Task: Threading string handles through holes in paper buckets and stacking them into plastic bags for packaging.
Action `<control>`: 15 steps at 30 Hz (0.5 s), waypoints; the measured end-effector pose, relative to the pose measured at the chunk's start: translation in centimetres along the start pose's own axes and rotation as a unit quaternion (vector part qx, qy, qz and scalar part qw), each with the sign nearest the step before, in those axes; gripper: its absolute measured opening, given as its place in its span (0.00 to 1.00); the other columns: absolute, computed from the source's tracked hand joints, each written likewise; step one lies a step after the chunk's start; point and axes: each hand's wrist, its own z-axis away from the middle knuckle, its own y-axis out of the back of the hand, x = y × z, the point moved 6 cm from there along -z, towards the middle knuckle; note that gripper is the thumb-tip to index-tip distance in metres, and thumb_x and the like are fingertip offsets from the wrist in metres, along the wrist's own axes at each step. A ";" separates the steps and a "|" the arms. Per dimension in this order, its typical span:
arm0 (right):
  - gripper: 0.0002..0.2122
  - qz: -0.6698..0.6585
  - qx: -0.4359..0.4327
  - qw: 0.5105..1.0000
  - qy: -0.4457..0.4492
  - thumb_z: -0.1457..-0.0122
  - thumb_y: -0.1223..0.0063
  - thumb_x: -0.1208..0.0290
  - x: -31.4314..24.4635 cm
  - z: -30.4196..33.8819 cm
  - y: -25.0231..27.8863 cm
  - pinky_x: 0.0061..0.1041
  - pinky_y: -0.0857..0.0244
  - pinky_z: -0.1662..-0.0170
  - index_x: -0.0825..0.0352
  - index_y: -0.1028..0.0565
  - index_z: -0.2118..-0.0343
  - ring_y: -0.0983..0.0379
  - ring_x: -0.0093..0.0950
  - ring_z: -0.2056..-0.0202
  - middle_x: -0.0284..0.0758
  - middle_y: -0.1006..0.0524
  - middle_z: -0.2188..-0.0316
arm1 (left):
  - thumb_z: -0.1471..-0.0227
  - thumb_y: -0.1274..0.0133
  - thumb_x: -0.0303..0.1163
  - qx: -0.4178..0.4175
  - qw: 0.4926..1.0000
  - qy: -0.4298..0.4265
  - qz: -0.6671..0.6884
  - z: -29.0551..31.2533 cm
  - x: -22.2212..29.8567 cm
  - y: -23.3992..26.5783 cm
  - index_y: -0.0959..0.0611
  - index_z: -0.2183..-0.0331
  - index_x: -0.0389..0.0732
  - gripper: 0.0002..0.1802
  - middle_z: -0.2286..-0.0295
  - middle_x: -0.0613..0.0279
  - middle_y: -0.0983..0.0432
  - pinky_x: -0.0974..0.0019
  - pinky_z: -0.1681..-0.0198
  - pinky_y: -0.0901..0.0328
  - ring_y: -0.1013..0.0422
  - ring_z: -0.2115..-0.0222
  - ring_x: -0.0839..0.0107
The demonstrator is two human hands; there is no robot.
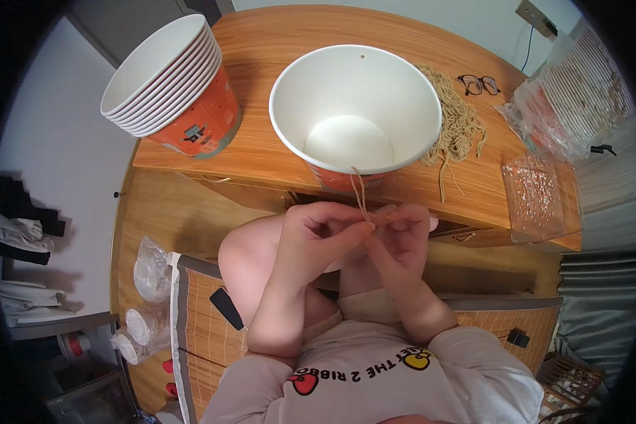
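A large paper bucket (353, 95), white inside and orange outside, stands upright at the table's front edge, with a small hole near its far rim. From its near rim a thin tan cord (361, 192) hangs in two strands toward me. My left hand (321, 237) pinches the cord between thumb and fingers just in front of the bucket. Close against it, my right hand (401, 244) has its thumb and fingers together at the same cord. The exact spot where the fingertips meet is partly hidden.
A stack of nested paper buckets (215, 106) leans at the left. Right of the bucket lie tangled tan cords (456, 120) and eyeglasses (479, 85). Farther right are a clear tray of small beads (533, 198) and a plastic-wrapped stack (579, 95). A phone (226, 308) lies beside my leg.
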 end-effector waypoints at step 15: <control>0.13 0.210 -0.097 0.967 0.108 0.58 0.37 0.85 -4.6 0.2 -1.7 0.27 0.42 0.71 0.63 0.31 0.85 0.34 0.30 0.74 0.29 0.24 0.79 | 0.42 0.47 0.32 -0.033 0.945 -0.016 0.326 -0.9 2.5 -1.7 0.18 0.65 0.36 0.09 0.83 0.73 0.32 0.79 0.82 0.48 0.42 0.85 0.85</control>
